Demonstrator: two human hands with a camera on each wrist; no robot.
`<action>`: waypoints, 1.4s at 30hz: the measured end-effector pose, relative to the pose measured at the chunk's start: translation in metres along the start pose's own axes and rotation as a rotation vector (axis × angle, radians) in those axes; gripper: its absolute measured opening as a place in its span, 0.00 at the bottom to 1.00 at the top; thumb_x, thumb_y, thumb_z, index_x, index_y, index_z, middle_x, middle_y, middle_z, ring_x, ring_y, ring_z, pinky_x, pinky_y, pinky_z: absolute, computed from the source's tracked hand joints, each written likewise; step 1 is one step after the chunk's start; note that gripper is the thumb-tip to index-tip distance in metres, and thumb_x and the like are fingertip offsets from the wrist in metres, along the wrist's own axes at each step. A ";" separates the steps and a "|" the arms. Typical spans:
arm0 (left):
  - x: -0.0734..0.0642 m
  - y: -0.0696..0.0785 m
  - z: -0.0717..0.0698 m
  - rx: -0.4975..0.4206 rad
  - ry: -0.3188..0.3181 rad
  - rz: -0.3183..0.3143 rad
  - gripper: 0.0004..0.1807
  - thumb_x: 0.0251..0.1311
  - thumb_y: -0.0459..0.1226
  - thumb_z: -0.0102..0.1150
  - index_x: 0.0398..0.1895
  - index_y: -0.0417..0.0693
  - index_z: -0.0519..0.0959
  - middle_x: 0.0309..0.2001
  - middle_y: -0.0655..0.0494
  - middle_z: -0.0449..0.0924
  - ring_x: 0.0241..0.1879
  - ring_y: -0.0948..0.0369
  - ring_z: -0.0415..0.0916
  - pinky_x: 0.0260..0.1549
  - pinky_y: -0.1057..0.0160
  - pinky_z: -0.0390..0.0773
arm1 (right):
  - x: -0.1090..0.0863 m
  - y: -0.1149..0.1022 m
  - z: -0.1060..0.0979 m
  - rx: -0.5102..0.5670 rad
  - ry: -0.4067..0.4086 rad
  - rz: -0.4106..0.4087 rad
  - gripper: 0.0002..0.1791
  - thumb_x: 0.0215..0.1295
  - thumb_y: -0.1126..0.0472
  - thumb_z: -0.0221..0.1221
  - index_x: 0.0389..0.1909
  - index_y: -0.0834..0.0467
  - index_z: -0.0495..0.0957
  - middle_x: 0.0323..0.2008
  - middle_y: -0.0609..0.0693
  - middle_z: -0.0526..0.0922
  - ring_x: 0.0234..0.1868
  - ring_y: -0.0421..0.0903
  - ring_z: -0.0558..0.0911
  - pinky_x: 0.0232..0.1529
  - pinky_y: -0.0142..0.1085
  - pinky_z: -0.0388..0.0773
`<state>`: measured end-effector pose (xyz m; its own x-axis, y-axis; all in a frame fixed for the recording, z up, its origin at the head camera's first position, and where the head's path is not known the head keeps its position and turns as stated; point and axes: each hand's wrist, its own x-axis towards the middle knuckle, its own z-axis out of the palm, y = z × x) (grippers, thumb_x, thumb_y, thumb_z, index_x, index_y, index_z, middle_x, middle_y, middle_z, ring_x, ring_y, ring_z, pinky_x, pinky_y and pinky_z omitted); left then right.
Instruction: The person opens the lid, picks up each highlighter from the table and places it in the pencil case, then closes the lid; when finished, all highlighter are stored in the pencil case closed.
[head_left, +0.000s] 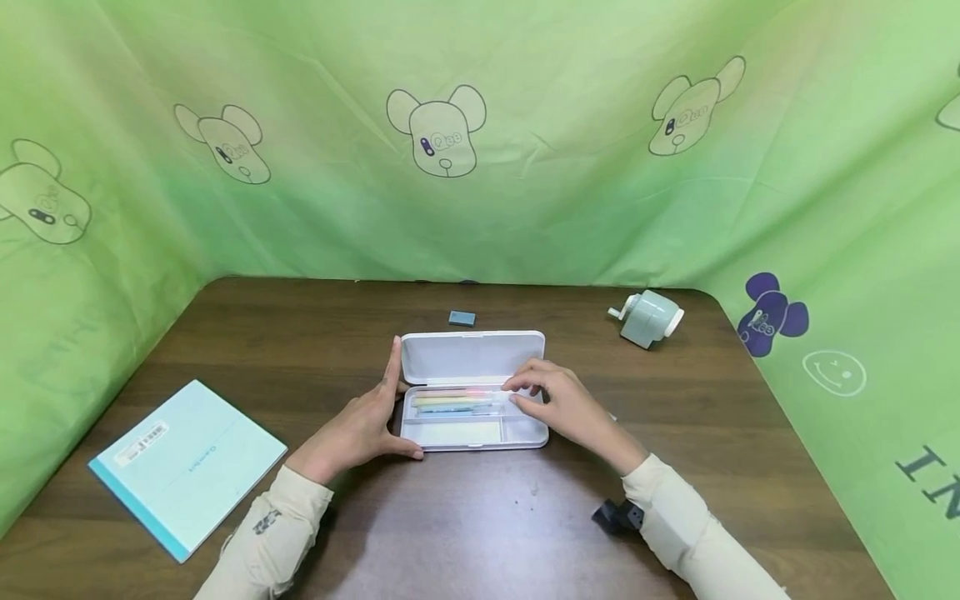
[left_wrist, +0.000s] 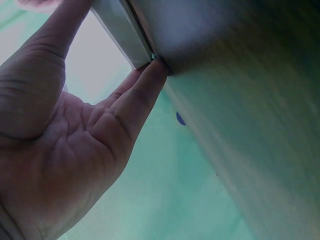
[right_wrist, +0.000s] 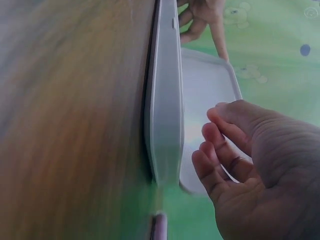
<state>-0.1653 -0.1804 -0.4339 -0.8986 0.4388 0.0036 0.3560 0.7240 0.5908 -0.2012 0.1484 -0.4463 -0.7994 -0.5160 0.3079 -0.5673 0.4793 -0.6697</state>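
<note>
A white pencil case (head_left: pixel 475 447) lies with its lid (head_left: pixel 472 358) raised at the back. Several slim pens (head_left: pixel 453 402), in pink, yellow and blue, lie in its rear compartment. At the case's left end, my left hand (head_left: pixel 360 427) holds it between the thumb at the front corner and fingers at the back. The index finger points up beside the lid. My right hand (head_left: pixel 561 404) hovers over the right end, close to the pens' tips. In the right wrist view its fingers (right_wrist: pixel 215 170) are loosely bent, with nothing visible between them.
A blue eraser (head_left: pixel 462 318) lies behind the case. A grey-green crank pencil sharpener (head_left: pixel 649 320) stands at the back right. On the left lies a light blue notebook (head_left: pixel 191 467). A small item (head_left: pixel 613 417) is mostly hidden behind the right wrist. Green printed cloth surrounds the table.
</note>
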 end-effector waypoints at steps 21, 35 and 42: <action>-0.001 0.001 0.000 0.014 0.006 0.000 0.91 0.47 0.43 0.91 0.84 0.47 0.12 0.63 0.35 0.80 0.60 0.41 0.80 0.62 0.36 0.76 | -0.055 0.039 -0.058 -0.110 0.161 0.084 0.12 0.64 0.76 0.70 0.46 0.61 0.90 0.38 0.49 0.86 0.36 0.36 0.81 0.38 0.33 0.81; 0.000 0.001 0.001 0.014 0.003 -0.001 0.91 0.47 0.43 0.91 0.84 0.48 0.12 0.62 0.36 0.81 0.60 0.42 0.80 0.63 0.36 0.75 | -0.076 0.043 -0.071 -0.112 0.124 0.159 0.11 0.64 0.76 0.71 0.45 0.63 0.89 0.36 0.47 0.86 0.36 0.34 0.81 0.37 0.31 0.81; 0.000 0.001 0.002 0.022 0.007 0.006 0.91 0.47 0.43 0.91 0.84 0.46 0.13 0.61 0.37 0.81 0.59 0.43 0.81 0.62 0.37 0.76 | -0.078 0.044 -0.070 -0.058 0.060 0.226 0.10 0.65 0.74 0.72 0.46 0.64 0.87 0.38 0.48 0.85 0.35 0.36 0.81 0.36 0.32 0.81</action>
<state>-0.1646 -0.1788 -0.4349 -0.8982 0.4394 0.0129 0.3668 0.7331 0.5728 -0.1778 0.2596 -0.4524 -0.9168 -0.3482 0.1954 -0.3814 0.6188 -0.6868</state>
